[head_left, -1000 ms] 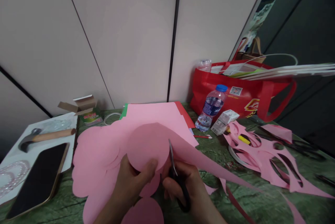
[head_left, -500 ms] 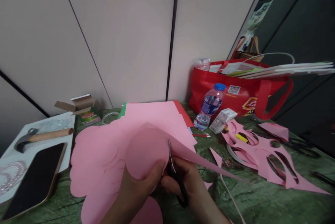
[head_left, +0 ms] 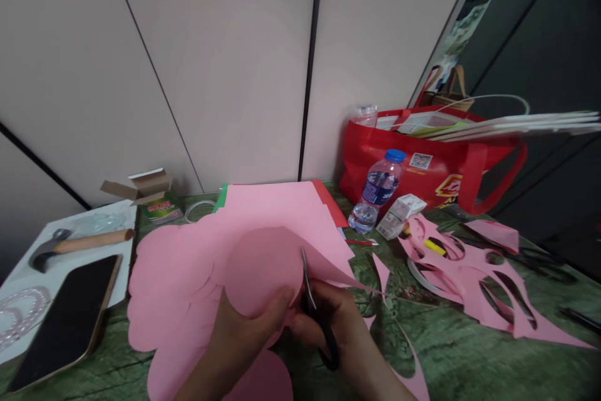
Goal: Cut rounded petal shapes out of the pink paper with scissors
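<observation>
My left hand point(head_left: 251, 338) is closed on a piece of pink paper point(head_left: 265, 269) with a rounded outline, its thumb pressed on the lower right edge. In my right hand point(head_left: 338, 326) is a pair of scissors point(head_left: 323, 332) with dark handles, fingers through the loops. The blades point up and away along the right side of the rounded paper, and a strip of pink paper extends to their right. Beneath and to the left lie several scalloped pink paper shapes point(head_left: 169, 282). Pink sheets point(head_left: 282, 207) are stacked behind, with green and red ones under them.
At the left are a phone point(head_left: 66, 319), a hammer point(head_left: 79, 243), pink beads point(head_left: 28, 310) and an opened small box point(head_left: 159, 204). A water bottle point(head_left: 378, 191), a white carton point(head_left: 400, 216), a red bag point(head_left: 422, 163) and pink paper offcuts point(head_left: 483, 282) occupy the right side.
The pink strip right of the scissors has swung and now reaches less far right. Loose pink scraps near my right wrist have shifted. Both hands keep nearly the same place.
</observation>
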Tool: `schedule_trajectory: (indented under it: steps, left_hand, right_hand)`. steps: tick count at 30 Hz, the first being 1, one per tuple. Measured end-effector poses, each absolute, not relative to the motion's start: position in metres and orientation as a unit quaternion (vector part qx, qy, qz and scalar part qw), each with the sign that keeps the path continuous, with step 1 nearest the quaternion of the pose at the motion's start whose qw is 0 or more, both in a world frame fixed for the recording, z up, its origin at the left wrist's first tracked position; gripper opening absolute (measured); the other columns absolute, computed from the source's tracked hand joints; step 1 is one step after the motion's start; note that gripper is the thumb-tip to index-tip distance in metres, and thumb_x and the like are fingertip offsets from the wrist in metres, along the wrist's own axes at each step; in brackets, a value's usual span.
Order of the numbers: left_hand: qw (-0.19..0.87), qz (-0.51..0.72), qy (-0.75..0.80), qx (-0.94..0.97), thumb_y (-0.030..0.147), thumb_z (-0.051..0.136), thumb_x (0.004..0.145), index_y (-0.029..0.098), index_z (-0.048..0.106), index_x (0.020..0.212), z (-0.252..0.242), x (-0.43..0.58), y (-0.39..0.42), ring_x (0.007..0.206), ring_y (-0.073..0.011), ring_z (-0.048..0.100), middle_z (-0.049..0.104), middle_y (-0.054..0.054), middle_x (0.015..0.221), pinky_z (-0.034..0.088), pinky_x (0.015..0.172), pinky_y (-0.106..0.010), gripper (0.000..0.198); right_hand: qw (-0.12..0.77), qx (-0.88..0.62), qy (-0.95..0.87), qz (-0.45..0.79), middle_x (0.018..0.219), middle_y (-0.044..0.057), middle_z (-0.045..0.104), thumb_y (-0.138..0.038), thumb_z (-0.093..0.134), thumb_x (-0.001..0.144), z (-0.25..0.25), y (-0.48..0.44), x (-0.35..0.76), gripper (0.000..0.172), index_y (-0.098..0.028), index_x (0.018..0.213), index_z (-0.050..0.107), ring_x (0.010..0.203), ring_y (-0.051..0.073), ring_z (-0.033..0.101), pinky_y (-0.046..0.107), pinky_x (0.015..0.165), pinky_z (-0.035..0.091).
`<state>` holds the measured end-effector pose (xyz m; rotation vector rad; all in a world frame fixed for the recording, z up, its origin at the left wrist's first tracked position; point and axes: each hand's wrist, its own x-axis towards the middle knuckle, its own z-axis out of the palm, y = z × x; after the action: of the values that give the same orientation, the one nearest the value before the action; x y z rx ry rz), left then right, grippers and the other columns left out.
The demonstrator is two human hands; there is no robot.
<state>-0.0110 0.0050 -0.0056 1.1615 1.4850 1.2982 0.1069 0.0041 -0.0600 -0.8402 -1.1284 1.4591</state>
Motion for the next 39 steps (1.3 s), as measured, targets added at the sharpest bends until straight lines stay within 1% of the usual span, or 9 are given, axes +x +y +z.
schedule_trajectory:
  steps: [4,7,17,20,24,26,29,32,39]
  left_hand:
    - [0.423,0.518,0.583,0.462,0.03,0.066,0.058,0.02,0.05,0.047,-0.003,-0.012,0.005,0.07,-0.0236,0.066,0.071,-0.01,0.074,0.055,0.061,-0.033,0.022]
    - [0.427,0.527,0.579,0.452,0.031,0.067,0.057,0.019,0.056,0.058,-0.001,-0.011,0.005,0.062,-0.0209,0.066,0.07,-0.005,0.064,0.054,0.054,-0.029,0.016]
    - [0.425,0.545,0.567,0.449,0.028,0.065,0.055,0.017,0.063,0.069,0.001,-0.012,0.007,0.06,-0.0165,0.063,0.068,0.001,0.062,0.049,0.051,-0.022,0.017]
    - [0.422,0.531,0.573,0.46,0.03,0.063,0.056,0.018,0.059,0.056,0.001,-0.013,0.009,0.048,-0.013,0.055,0.059,0.004,0.048,0.043,0.043,-0.021,0.012]
    - [0.412,0.495,0.589,0.488,0.038,0.06,0.063,0.021,0.043,0.036,0.001,-0.015,0.009,0.035,-0.0081,0.039,0.04,0.006,0.033,0.032,0.035,-0.021,0.036]
    - [0.407,0.5,0.6,0.475,0.039,0.062,0.062,0.02,0.047,0.038,0.001,-0.013,0.008,0.036,-0.0094,0.044,0.046,0.005,0.035,0.036,0.036,-0.021,0.034]
    - [0.405,0.528,0.611,0.429,0.032,0.065,0.057,0.018,0.061,0.059,0.004,-0.01,0.005,0.051,-0.0146,0.06,0.063,0.002,0.051,0.048,0.046,-0.022,0.015]
    - [0.415,0.54,0.6,0.42,0.029,0.067,0.055,0.017,0.063,0.074,0.006,-0.008,0.003,0.065,-0.0185,0.066,0.071,-0.002,0.068,0.054,0.058,-0.024,0.023]
    - [0.43,0.532,0.593,0.425,0.033,0.071,0.055,0.017,0.062,0.077,0.008,-0.01,0.002,0.075,-0.0236,0.067,0.073,-0.008,0.079,0.056,0.064,-0.029,0.029]
  right_hand:
    - [0.527,-0.347,-0.464,0.621,0.05,-0.006,0.048,-0.023,0.074,0.061,-0.055,0.005,0.107,0.019,-0.017,0.064,0.057,0.044,0.009,0.035,0.02,0.042,0.028]
    - [0.514,-0.37,-0.471,0.614,0.048,-0.005,0.048,-0.022,0.071,0.06,-0.049,0.004,0.108,0.017,-0.016,0.062,0.056,0.042,0.009,0.035,0.02,0.04,0.026]
    - [0.502,-0.387,-0.486,0.602,0.047,-0.004,0.047,-0.025,0.068,0.061,-0.049,0.002,0.109,0.018,-0.015,0.061,0.053,0.04,0.008,0.035,0.02,0.038,0.026]
    - [0.505,-0.378,-0.484,0.607,0.047,-0.005,0.047,-0.026,0.068,0.062,-0.05,0.002,0.109,0.018,-0.015,0.065,0.054,0.038,0.008,0.035,0.019,0.037,0.025]
    - [0.506,-0.347,-0.494,0.616,0.051,-0.005,0.048,-0.03,0.068,0.066,-0.046,0.002,0.108,0.02,-0.016,0.066,0.053,0.041,0.008,0.039,0.019,0.039,0.027]
    - [0.5,-0.335,-0.492,0.63,0.053,-0.004,0.049,-0.032,0.068,0.068,-0.045,0.001,0.107,0.022,-0.016,0.065,0.054,0.042,0.008,0.04,0.02,0.04,0.029]
    - [0.488,-0.34,-0.47,0.651,0.05,-0.005,0.049,-0.034,0.072,0.065,-0.047,0.001,0.106,0.026,-0.016,0.065,0.054,0.042,0.008,0.039,0.02,0.04,0.029]
    - [0.491,-0.343,-0.471,0.648,0.051,-0.006,0.046,-0.033,0.078,0.059,-0.05,0.002,0.108,0.029,-0.016,0.066,0.055,0.045,0.009,0.036,0.021,0.042,0.028]
    - [0.502,-0.342,-0.479,0.634,0.051,-0.007,0.041,-0.044,0.078,0.055,-0.047,0.002,0.109,0.037,-0.019,0.066,0.054,0.046,0.01,0.034,0.022,0.043,0.026]
